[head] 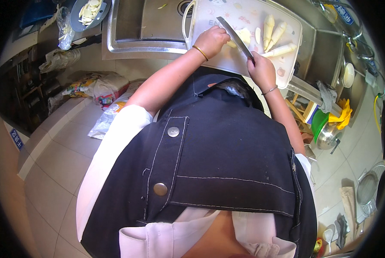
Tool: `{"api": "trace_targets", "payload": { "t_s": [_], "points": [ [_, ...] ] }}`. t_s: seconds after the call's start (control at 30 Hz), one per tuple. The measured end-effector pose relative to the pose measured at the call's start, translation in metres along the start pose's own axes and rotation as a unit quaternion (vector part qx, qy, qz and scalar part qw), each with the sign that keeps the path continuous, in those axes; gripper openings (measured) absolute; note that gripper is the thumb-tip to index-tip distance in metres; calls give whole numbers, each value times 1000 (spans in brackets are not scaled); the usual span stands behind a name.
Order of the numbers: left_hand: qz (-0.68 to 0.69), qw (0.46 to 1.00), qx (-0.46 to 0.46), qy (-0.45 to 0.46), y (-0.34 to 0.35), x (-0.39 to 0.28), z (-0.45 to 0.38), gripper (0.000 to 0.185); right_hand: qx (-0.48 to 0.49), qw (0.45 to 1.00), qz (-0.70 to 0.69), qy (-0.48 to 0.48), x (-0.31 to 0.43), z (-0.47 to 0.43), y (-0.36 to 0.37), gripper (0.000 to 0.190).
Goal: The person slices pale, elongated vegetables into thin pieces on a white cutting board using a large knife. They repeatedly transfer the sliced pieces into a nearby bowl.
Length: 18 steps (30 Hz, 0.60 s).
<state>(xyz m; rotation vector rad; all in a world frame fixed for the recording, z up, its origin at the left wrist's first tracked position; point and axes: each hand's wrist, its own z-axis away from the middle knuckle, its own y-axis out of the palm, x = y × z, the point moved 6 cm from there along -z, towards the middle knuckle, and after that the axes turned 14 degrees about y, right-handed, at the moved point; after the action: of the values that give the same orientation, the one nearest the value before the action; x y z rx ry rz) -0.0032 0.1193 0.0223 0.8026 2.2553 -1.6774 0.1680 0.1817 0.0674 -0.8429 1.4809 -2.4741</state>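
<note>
A kitchen knife (236, 38) is held in my right hand (262, 69), its blade pointing up and left over a pale plastic cutting board (226, 61). My left hand (213, 40), with a gold bangle at the wrist, is closed at the board's left part, its fingertips against a pale yellow vegetable piece (231, 44) left of the blade. Cut slices (244, 34) lie just beyond the blade, with one flat slice (258, 35) beside them. Several peeled, pale tapered shoots (268, 29) rest on the board's right side. What the left fingers cover is partly hidden.
The board lies over a steel sink (163, 24). A blue-grey plate of white slices (90, 27) stands at the upper left, near a plastic bag (64, 30). At right hang a grey cloth (326, 95) and yellow rubber gloves (341, 114). Bags (110, 87) sit on the left.
</note>
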Motion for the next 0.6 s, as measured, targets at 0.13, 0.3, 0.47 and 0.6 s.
{"api": "trace_targets", "payload": {
  "t_s": [0.13,0.3,0.47,0.6],
  "points": [
    [-2,1000,-23,2,-3,-6,1,13,20,999,40,-10,3,12,-11,16],
    [10,1000,9,-14,0,-3,4,13,20,1000,15,14,-11,21,-21,18],
    [9,1000,8,11,-4,-9,4,13,27,1000,6,13,-21,25,-12,19],
    [-18,1000,3,17,-4,-11,7,11,5,998,57,-10,-29,21,-5,19]
  ]
}}
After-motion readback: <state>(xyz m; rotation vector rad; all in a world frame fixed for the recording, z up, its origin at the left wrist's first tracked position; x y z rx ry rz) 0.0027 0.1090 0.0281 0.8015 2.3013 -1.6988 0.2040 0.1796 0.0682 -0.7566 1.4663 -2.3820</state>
